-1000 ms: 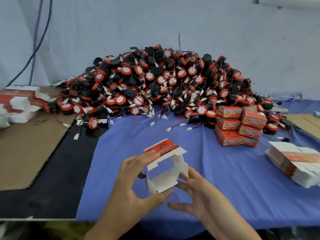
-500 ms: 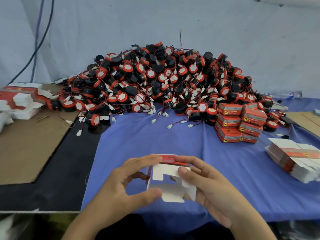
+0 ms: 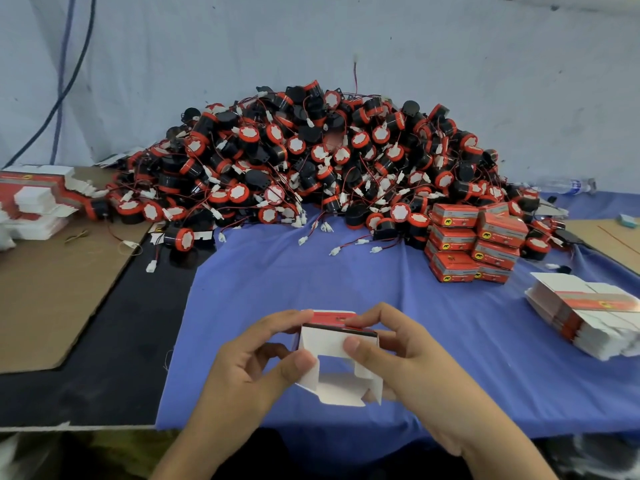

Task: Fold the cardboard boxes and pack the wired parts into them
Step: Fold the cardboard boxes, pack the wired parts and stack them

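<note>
Both hands hold one half-folded cardboard box [image 3: 337, 358] over the near edge of the blue cloth [image 3: 450, 358]. Left hand [image 3: 249, 368] pinches its left wall; right hand [image 3: 391, 355] presses thumb on the white flap. Bottom flaps look unclosed, hard to tell. Heap of wired parts [image 3: 311, 168] behind.

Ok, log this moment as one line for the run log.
step: folding box | left hand: grips small cardboard box | right hand: pinches its top panel | near end: unclosed | wired parts: piled behind
</note>
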Demonstrator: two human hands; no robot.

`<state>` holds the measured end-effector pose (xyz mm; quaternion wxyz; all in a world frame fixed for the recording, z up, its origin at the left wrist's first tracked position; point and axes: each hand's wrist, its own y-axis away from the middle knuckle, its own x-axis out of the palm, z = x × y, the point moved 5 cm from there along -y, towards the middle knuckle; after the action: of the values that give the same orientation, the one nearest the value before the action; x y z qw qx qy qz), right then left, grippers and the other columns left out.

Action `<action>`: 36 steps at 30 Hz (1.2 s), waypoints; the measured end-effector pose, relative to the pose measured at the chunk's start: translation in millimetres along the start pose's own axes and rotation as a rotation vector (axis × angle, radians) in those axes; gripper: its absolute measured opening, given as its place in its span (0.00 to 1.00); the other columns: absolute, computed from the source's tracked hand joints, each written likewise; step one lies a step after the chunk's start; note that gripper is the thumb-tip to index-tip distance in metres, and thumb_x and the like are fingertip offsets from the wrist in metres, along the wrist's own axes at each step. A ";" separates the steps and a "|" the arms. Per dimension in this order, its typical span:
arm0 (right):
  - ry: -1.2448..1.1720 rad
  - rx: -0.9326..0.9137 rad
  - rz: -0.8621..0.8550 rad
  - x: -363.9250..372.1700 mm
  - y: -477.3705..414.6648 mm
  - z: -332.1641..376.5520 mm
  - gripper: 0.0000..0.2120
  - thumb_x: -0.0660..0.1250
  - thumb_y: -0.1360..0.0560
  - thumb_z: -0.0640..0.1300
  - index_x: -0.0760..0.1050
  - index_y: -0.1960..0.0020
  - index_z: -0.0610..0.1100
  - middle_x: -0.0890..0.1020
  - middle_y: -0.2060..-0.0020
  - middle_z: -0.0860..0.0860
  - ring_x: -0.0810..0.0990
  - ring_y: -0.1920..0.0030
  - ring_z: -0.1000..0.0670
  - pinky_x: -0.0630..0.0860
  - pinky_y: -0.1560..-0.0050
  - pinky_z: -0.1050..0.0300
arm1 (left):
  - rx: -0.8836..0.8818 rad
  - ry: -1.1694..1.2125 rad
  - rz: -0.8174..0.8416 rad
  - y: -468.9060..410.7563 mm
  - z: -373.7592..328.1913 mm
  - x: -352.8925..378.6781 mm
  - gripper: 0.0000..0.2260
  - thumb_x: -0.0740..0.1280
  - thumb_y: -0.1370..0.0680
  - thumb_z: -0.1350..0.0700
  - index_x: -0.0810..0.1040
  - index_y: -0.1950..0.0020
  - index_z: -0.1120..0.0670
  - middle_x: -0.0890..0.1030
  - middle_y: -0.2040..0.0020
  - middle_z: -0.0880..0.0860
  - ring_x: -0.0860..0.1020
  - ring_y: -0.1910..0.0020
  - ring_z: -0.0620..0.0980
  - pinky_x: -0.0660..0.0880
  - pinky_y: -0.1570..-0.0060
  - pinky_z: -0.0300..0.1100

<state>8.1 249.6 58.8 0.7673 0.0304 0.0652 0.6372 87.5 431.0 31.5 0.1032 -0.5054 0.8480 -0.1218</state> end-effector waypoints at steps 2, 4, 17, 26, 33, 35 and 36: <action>0.064 -0.009 -0.049 2.5 -0.3 0.3 0.02 0.71 0.21 0.44 0.80 0.51 0.50 0.85 0.52 0.50 0.80 0.64 0.51 0.82 0.62 0.54 | 0.005 0.024 -0.048 0.8 2.2 4.4 0.16 0.75 0.27 0.54 0.85 0.41 0.41 0.84 0.44 0.50 0.80 0.58 0.47 0.77 0.53 0.37; 0.139 -0.055 -0.082 5.9 0.4 1.6 0.01 0.70 0.21 0.45 0.80 0.51 0.51 0.85 0.52 0.51 0.82 0.60 0.50 0.85 0.61 0.48 | 0.019 0.007 -0.092 1.9 7.1 8.2 0.15 0.78 0.27 0.53 0.85 0.42 0.41 0.84 0.43 0.49 0.81 0.52 0.50 0.78 0.51 0.38; -0.140 -0.190 0.196 2.2 2.5 -3.9 0.19 0.68 0.19 0.43 0.75 0.29 0.53 0.81 0.34 0.47 0.80 0.33 0.43 0.81 0.38 0.43 | 0.064 0.001 -0.206 1.1 -3.7 4.6 0.14 0.79 0.28 0.52 0.85 0.45 0.40 0.84 0.43 0.48 0.83 0.45 0.55 0.82 0.53 0.45; 0.053 -0.372 -0.058 10.5 -0.9 -2.1 0.14 0.68 0.18 0.41 0.77 0.37 0.56 0.86 0.44 0.50 0.86 0.50 0.51 0.77 0.58 0.63 | 0.162 -0.154 -0.228 3.1 -12.2 5.3 0.14 0.77 0.28 0.44 0.83 0.43 0.37 0.83 0.41 0.45 0.81 0.40 0.51 0.81 0.54 0.39; 0.045 -0.420 -0.001 13.8 5.8 -3.5 0.19 0.66 0.21 0.63 0.71 0.47 0.47 0.82 0.42 0.51 0.81 0.51 0.41 0.81 0.48 0.48 | 0.043 -0.048 -0.314 4.2 -3.5 -0.4 0.12 0.77 0.29 0.50 0.85 0.47 0.40 0.85 0.46 0.47 0.85 0.50 0.52 0.83 0.53 0.45; 0.109 -0.387 0.072 12.4 9.0 -5.4 0.21 0.71 0.24 0.62 0.72 0.43 0.47 0.79 0.36 0.53 0.80 0.43 0.39 0.78 0.44 0.53 | 0.026 -0.016 -0.320 4.3 -4.6 -1.5 0.12 0.77 0.30 0.50 0.85 0.48 0.40 0.86 0.46 0.48 0.85 0.50 0.52 0.83 0.52 0.45; 0.145 -0.384 0.070 10.9 9.1 -7.0 0.21 0.75 0.26 0.59 0.73 0.41 0.49 0.78 0.32 0.52 0.80 0.36 0.44 0.79 0.41 0.55 | 0.021 -0.001 -0.327 4.6 -5.2 -1.0 0.12 0.77 0.31 0.50 0.86 0.48 0.40 0.86 0.47 0.49 0.85 0.51 0.51 0.83 0.52 0.45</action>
<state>0.2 261.7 52.4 0.7296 -0.1603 -0.0034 0.6648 82.6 434.6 35.1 0.0877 -0.6358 0.7530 -0.1454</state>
